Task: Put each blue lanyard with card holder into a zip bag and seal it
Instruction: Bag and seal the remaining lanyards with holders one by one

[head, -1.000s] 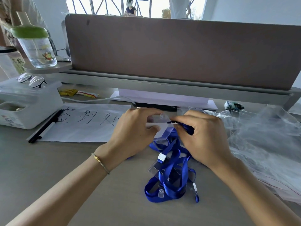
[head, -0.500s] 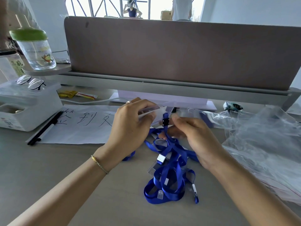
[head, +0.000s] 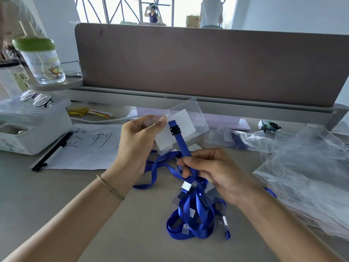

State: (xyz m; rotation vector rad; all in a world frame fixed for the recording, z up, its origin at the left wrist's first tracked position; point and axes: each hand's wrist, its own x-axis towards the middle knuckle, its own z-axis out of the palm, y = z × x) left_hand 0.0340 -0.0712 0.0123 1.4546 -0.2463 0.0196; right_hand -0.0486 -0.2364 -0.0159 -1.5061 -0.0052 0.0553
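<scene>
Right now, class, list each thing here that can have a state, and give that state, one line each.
left hand: holds the card holder
card holder: lifted, tilted, card inside
right hand: pinches the lanyard strap
lanyard strap: taut, clipped to the holder
lanyard pile: tangled on the desk
zip bags: heaped at right
cup: upright, lidded
</scene>
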